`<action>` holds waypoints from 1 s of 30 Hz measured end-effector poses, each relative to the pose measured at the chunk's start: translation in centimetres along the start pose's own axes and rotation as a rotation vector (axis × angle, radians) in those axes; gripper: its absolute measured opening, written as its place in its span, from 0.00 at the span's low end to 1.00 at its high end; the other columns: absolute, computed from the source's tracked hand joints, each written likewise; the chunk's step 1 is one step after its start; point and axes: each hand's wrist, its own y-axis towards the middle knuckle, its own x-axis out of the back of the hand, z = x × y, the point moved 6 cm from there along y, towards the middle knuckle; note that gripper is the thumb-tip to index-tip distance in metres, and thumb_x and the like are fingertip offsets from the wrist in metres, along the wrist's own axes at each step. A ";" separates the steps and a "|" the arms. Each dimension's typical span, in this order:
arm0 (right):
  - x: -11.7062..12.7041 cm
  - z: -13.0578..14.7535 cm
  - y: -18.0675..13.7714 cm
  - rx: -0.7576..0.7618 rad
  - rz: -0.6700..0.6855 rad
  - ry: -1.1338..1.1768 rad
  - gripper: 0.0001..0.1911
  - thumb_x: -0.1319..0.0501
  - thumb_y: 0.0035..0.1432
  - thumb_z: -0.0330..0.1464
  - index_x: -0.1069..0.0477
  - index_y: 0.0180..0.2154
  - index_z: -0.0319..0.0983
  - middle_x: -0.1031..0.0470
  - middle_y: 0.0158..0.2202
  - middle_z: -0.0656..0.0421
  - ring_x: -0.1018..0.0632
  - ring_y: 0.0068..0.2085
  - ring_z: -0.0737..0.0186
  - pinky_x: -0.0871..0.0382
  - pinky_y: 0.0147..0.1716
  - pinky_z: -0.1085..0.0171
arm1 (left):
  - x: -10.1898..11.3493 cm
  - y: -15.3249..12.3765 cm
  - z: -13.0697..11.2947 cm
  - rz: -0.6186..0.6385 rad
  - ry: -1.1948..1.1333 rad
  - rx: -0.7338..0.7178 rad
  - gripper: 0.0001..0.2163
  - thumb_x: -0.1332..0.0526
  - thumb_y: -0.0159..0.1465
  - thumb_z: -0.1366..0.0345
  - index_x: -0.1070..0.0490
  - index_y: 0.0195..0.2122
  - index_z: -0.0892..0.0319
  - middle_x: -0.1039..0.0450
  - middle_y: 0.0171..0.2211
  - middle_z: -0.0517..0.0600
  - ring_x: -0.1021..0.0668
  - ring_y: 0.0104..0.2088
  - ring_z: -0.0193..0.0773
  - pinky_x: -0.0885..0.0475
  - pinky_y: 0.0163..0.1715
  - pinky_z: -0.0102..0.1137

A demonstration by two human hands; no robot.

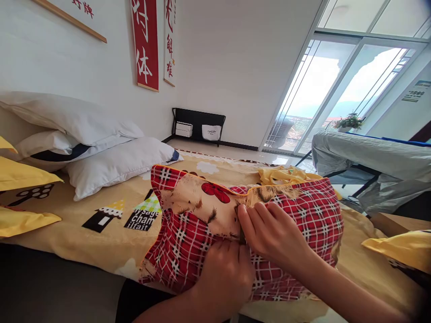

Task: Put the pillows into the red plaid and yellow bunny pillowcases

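A red plaid pillow cover (303, 211) with a beige printed panel lies on the bed in front of me. My left hand (225, 273) is closed on the cover's lower edge near its middle. My right hand (269, 233) pinches a small dark part, apparently a zipper pull, at the cover's opening just above the left hand. Yellow cloth (283, 175) shows behind the cover's top edge.
The bed has a yellow patterned sheet (77, 229). White pillows (111, 166) are stacked at the left, and yellow cushions (20, 179) lie at both edges. A grey covered table (370, 157) stands to the right by large windows. A black shelf (198, 125) stands against the far wall.
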 end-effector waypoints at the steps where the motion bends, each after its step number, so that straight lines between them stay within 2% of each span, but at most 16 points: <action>1: 0.1 -0.1 0.0 -0.004 -0.004 0.004 0.11 0.47 0.61 0.22 0.27 0.34 0.31 0.33 0.21 0.56 0.34 0.26 0.61 0.42 0.26 0.59 | 0.1 0.0 0.0 0.004 0.000 -0.004 0.07 0.41 0.49 0.77 0.37 0.24 0.59 0.33 0.20 0.48 0.30 0.20 0.39 0.36 0.21 0.33; 9: 0.4 -0.1 -0.9 -0.043 -0.112 0.188 0.10 0.48 0.63 0.23 0.28 0.37 0.31 0.32 0.21 0.57 0.34 0.26 0.62 0.41 0.26 0.61 | 0.8 0.2 0.3 -0.013 -0.127 -0.007 0.05 0.44 0.52 0.75 0.36 0.23 0.59 0.33 0.19 0.49 0.30 0.20 0.39 0.38 0.20 0.33; 12: 0.0 -0.6 -1.6 -0.154 -0.108 0.353 0.08 0.48 0.64 0.24 0.29 0.38 0.32 0.31 0.22 0.58 0.34 0.26 0.65 0.40 0.27 0.62 | 0.8 0.2 0.6 -0.010 -0.125 0.003 0.06 0.45 0.53 0.76 0.37 0.22 0.59 0.34 0.19 0.48 0.30 0.20 0.38 0.38 0.21 0.33; 15: -0.5 -1.3 -2.1 -0.322 -0.080 0.447 0.04 0.44 0.63 0.26 0.31 0.35 0.35 0.31 0.23 0.61 0.32 0.25 0.67 0.41 0.27 0.65 | 0.7 0.1 0.5 -0.034 -0.125 -0.005 0.07 0.46 0.54 0.76 0.37 0.22 0.59 0.35 0.19 0.48 0.31 0.20 0.38 0.38 0.21 0.33; 17: -0.7 -1.6 -2.0 -0.395 -0.035 0.435 0.07 0.43 0.63 0.29 0.32 0.31 0.37 0.31 0.23 0.61 0.31 0.26 0.68 0.42 0.26 0.66 | 0.6 0.0 0.5 -0.055 -0.122 -0.002 0.07 0.46 0.54 0.76 0.37 0.22 0.58 0.35 0.19 0.48 0.31 0.20 0.39 0.38 0.21 0.34; 19: -0.7 -1.6 -1.4 -0.405 0.029 0.362 0.09 0.46 0.63 0.30 0.33 0.29 0.38 0.31 0.22 0.61 0.30 0.25 0.67 0.44 0.24 0.65 | 0.4 -0.1 0.4 -0.061 -0.117 0.007 0.07 0.46 0.54 0.76 0.37 0.22 0.58 0.36 0.19 0.48 0.31 0.20 0.39 0.38 0.20 0.34; 25: -0.6 -1.2 0.3 -0.374 0.245 0.093 0.08 0.44 0.51 0.21 0.36 0.25 0.39 0.32 0.20 0.60 0.29 0.23 0.62 0.49 0.21 0.64 | 0.2 -0.1 0.3 -0.053 -0.116 0.005 0.07 0.46 0.52 0.77 0.36 0.22 0.58 0.35 0.19 0.48 0.31 0.19 0.39 0.39 0.19 0.34; 28: -0.6 -0.5 0.3 -0.339 0.281 0.063 0.09 0.42 0.45 0.19 0.35 0.25 0.39 0.32 0.20 0.60 0.29 0.22 0.62 0.47 0.22 0.64 | 0.3 0.0 0.3 -0.069 -0.120 0.002 0.06 0.46 0.53 0.76 0.36 0.22 0.59 0.34 0.19 0.49 0.31 0.20 0.39 0.39 0.19 0.34; 30: -0.7 -0.3 0.2 -0.340 0.287 0.045 0.09 0.42 0.45 0.19 0.36 0.24 0.39 0.33 0.19 0.60 0.29 0.21 0.63 0.46 0.22 0.65 | 0.3 0.0 0.3 -0.070 -0.126 0.000 0.06 0.46 0.53 0.76 0.36 0.23 0.59 0.34 0.19 0.49 0.30 0.20 0.40 0.38 0.19 0.35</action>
